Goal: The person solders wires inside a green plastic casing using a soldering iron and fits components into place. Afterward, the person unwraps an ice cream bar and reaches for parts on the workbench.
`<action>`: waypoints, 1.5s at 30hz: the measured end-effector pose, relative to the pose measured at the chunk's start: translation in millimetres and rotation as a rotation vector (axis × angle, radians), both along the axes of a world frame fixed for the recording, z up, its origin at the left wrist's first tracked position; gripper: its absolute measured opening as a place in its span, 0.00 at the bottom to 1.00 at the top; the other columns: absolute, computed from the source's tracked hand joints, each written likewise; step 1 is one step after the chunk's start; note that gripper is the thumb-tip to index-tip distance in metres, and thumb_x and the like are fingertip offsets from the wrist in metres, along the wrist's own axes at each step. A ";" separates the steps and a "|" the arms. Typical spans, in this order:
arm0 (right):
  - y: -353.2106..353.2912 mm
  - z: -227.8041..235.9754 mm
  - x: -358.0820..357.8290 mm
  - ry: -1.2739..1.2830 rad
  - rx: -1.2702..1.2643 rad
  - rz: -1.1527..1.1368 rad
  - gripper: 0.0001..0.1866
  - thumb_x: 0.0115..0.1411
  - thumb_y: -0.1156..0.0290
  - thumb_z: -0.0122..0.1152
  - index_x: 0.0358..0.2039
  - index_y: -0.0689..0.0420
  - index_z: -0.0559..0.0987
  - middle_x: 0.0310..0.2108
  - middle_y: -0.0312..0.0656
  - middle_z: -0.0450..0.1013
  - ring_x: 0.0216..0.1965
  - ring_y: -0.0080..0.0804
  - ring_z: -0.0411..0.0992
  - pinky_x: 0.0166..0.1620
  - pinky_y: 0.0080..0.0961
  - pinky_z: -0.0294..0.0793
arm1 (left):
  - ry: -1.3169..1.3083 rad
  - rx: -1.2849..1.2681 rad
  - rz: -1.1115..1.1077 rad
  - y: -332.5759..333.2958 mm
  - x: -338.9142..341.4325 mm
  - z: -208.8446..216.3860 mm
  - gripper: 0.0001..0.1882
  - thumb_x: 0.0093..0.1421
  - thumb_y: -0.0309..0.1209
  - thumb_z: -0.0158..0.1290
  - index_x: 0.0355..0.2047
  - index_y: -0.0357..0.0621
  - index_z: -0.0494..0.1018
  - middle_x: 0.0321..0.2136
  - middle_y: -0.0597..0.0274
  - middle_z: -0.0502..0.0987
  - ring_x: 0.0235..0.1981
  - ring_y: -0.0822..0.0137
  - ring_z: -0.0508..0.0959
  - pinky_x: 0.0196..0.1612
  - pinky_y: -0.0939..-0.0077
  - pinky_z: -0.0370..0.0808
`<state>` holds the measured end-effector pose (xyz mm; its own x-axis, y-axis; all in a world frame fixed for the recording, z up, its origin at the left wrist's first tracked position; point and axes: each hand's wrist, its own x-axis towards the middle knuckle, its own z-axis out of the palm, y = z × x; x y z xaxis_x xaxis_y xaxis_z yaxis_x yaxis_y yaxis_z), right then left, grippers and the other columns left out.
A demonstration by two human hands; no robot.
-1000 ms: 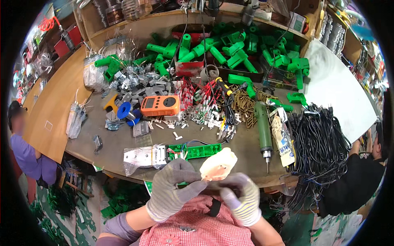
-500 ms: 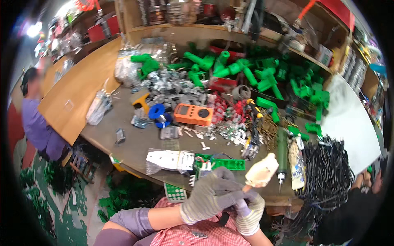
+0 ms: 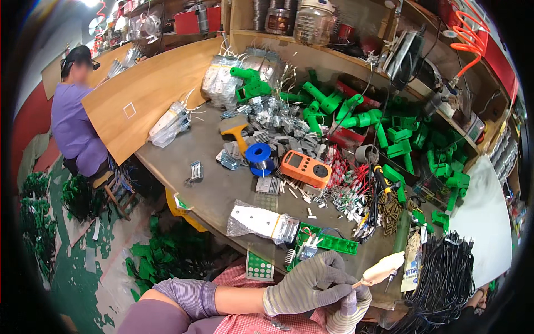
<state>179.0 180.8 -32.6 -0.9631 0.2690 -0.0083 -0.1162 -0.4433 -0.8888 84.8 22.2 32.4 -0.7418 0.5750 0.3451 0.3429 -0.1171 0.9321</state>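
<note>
A partly eaten, cream-coloured ice cream bar [image 3: 384, 268] on a wooden stick points up to the right over the bench's front edge. Grey striped gloves cover both hands. The fingers of my left hand [image 3: 308, 283] are closed at the lower end of the stick. Just below them, my right hand [image 3: 349, 313] is also closed at the stick, partly hidden behind the left. Beyond my left hand lies an open green housing [image 3: 334, 243] with wires, beside a white plate part in clear wrap [image 3: 258, 221].
On the bench are an orange meter [image 3: 306, 168], a blue spool [image 3: 258, 153], a yellow-handled scraper [image 3: 235, 129], heaped metal parts and green housings [image 3: 364, 118]. Black cables [image 3: 445, 273] hang at the right edge. A person in purple [image 3: 78, 119] sits at the left.
The view has swung left, so the bench sits further right. The ice cream bar has tipped from nearly upright to a flatter slant to the right, with both hands still at its stick.
</note>
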 end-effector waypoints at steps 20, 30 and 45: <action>-11.9 31.2 -28.3 0.126 0.467 -0.131 0.11 0.63 0.65 0.64 0.37 0.60 0.76 0.35 0.38 0.76 0.36 0.25 0.73 0.39 0.23 0.74 | 0.491 0.071 0.218 -25.5 -23.5 -4.6 0.15 0.57 0.36 0.58 0.44 0.46 0.79 0.32 0.55 0.76 0.35 0.52 0.77 0.38 0.59 0.72; 0.8 68.6 -38.7 0.148 0.505 -0.340 0.06 0.62 0.72 0.63 0.39 0.58 0.79 0.33 0.45 0.78 0.24 0.29 0.75 0.24 0.18 0.74 | 0.362 -0.274 0.863 -145.3 -73.2 -48.6 0.23 0.51 0.26 0.61 0.50 0.47 0.76 0.38 0.52 0.76 0.40 0.50 0.76 0.43 0.59 0.76; 41.9 98.4 -163.8 0.563 0.672 -0.623 0.07 0.65 0.69 0.58 0.41 0.53 0.79 0.30 0.40 0.75 0.20 0.20 0.69 0.18 0.13 0.66 | 0.760 -0.889 1.079 -233.3 -291.1 -11.6 0.22 0.54 0.30 0.57 0.50 0.41 0.72 0.45 0.44 0.76 0.52 0.46 0.72 0.56 0.56 0.70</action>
<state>15.3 222.7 65.8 -0.4738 0.4982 0.7262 -0.6216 0.3949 -0.6765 -206.3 -211.1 20.7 -0.7361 0.1284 0.6646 0.2983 0.9429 0.1482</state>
